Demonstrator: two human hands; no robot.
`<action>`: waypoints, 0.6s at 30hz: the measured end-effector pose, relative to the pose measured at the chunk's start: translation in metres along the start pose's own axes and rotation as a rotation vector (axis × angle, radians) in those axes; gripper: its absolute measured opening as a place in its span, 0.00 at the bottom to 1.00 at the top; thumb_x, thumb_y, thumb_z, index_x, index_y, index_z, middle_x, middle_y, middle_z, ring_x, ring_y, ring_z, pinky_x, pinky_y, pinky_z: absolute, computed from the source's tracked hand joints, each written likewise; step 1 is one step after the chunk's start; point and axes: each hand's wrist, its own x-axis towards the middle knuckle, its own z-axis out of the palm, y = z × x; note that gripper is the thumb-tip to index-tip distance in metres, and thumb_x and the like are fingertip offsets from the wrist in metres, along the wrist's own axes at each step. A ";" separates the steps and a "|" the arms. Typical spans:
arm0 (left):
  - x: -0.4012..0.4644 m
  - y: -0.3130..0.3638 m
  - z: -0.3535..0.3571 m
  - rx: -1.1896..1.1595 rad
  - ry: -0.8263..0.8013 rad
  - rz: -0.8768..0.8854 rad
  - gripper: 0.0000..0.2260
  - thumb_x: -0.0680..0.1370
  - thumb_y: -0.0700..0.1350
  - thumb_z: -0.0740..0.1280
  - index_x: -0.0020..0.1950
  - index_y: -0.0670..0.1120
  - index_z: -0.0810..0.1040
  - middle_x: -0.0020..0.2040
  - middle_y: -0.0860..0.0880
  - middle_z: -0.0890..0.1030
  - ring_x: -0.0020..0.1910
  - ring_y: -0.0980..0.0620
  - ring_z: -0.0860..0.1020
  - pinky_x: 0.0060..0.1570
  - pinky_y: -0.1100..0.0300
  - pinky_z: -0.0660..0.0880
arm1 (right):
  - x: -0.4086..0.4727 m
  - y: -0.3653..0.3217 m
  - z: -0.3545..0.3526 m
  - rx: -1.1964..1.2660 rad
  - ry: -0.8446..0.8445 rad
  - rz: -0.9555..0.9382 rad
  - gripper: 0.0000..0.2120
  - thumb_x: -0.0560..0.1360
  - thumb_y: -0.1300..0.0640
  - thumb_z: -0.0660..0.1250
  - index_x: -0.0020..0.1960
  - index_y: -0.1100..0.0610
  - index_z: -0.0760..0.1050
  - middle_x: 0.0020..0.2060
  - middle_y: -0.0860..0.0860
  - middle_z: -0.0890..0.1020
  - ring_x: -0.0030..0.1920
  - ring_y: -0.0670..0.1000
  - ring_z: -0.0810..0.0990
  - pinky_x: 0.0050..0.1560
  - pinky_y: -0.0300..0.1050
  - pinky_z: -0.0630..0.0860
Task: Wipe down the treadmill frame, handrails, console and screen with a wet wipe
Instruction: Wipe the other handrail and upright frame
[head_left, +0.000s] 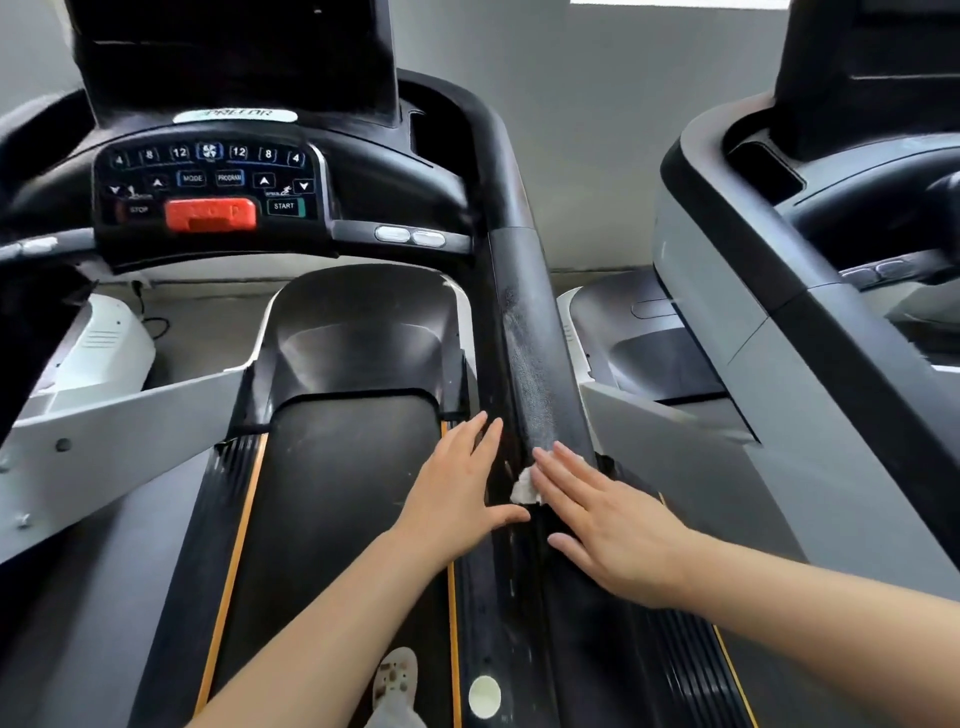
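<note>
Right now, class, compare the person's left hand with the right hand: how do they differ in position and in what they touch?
The left hand lies on the inner side of the right handrail, over the belt edge, with no wipe showing under it. The right hand lies flat on top of the handrail, pressing the white wet wipe that peeks out beside its fingers. Both have straight fingers pointing forward.

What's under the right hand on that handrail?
A white wet wipe shows at the right hand's fingertips, pressed flat on the black handrail. The hand covers the rest of the wipe.
</note>
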 end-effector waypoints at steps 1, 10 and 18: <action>0.001 -0.002 -0.002 -0.006 0.009 -0.005 0.44 0.72 0.61 0.68 0.78 0.49 0.45 0.78 0.50 0.48 0.76 0.52 0.46 0.74 0.57 0.50 | 0.012 0.004 -0.004 -0.007 -0.009 0.010 0.34 0.81 0.44 0.35 0.68 0.61 0.71 0.68 0.57 0.72 0.69 0.55 0.70 0.65 0.46 0.65; 0.004 0.004 0.004 -0.023 -0.132 0.045 0.46 0.72 0.62 0.67 0.78 0.48 0.42 0.78 0.51 0.43 0.76 0.52 0.43 0.75 0.57 0.46 | 0.190 0.068 -0.043 0.042 -0.095 0.199 0.27 0.83 0.50 0.45 0.77 0.63 0.47 0.77 0.56 0.46 0.76 0.54 0.41 0.73 0.45 0.40; -0.003 0.009 0.009 -0.167 -0.100 -0.053 0.54 0.69 0.61 0.71 0.76 0.43 0.34 0.77 0.48 0.35 0.76 0.52 0.38 0.72 0.60 0.41 | 0.103 0.060 -0.023 0.242 -0.036 0.025 0.27 0.82 0.51 0.48 0.78 0.58 0.46 0.77 0.51 0.45 0.76 0.48 0.41 0.75 0.42 0.41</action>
